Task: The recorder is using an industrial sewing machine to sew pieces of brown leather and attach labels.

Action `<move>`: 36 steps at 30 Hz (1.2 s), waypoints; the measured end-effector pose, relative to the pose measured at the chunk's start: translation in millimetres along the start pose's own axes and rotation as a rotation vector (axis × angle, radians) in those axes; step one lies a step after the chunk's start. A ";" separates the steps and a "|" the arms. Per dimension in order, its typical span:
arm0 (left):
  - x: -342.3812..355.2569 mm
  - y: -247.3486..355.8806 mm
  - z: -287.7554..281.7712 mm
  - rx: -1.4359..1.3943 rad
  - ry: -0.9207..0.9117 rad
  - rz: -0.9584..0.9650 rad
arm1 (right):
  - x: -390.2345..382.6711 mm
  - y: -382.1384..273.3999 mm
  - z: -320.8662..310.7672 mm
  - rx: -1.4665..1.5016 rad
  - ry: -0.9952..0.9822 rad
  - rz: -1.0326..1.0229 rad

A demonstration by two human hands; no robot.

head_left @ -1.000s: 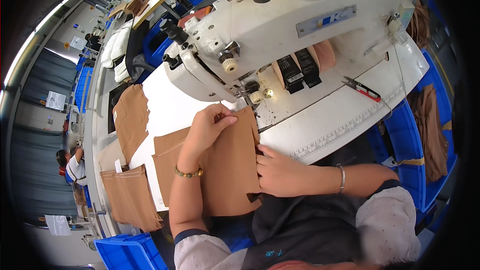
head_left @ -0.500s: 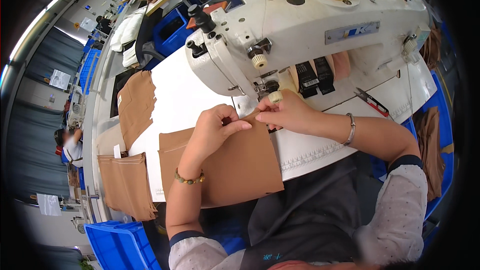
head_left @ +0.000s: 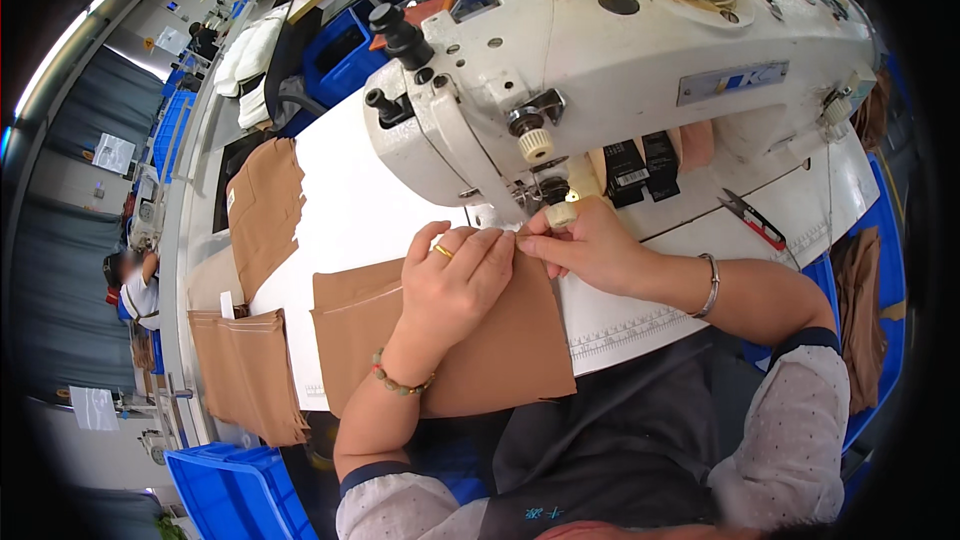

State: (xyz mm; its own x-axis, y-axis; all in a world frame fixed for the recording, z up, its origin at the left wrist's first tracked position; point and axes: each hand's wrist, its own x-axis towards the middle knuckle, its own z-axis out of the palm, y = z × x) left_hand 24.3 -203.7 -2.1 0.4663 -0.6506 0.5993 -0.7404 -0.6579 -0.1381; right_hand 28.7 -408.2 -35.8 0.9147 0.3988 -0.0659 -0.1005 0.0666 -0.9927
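A brown fabric piece (head_left: pixel 500 350) lies on the white sewing table, its upper edge close to the needle area of the white sewing machine (head_left: pixel 590 50). My left hand (head_left: pixel 455 285), back upward, is closed at that upper edge, with its fingertips meeting those of the other hand. Just below the machine's presser area (head_left: pixel 548 190), my right hand (head_left: pixel 595 248) pinches the same edge between thumb and fingers. The gripped bit of cloth is mostly hidden by my fingers. A pale stitched line (head_left: pixel 370 298) runs across the fabric left of my wrist.
Left on the table are a stack of brown pieces (head_left: pixel 245 365) and another brown piece (head_left: pixel 265 215). Thread snips (head_left: pixel 752 220) and black labels (head_left: pixel 640 168) lie right. Blue bins (head_left: pixel 240 490) flank the table. A person (head_left: pixel 140 290) sits far left.
My left hand has shifted right along the fabric's edge and turned its back upward, its fingers now against my right hand's. My right hand stays near the presser area. The view has shifted slightly.
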 end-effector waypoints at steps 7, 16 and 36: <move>-3.1 -2.9 7.5 -0.290 -0.156 -0.306 | -1.6 -3.2 0.7 -0.017 -0.002 0.010; -2.3 -5.5 0.3 -0.534 -0.169 -0.399 | -1.2 0.0 -1.3 -0.001 -0.033 0.040; -1.4 -11.0 3.5 -0.769 -0.304 -0.639 | -1.3 -3.3 0.7 -0.278 -0.070 -0.148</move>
State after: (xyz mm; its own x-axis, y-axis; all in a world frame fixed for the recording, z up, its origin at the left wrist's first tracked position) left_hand 33.5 -196.9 -4.1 0.9027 -0.4048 0.1460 -0.3719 -0.5632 0.7379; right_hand 27.5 -408.3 -32.3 0.8814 0.4658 0.0786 0.1510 -0.1201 -0.9812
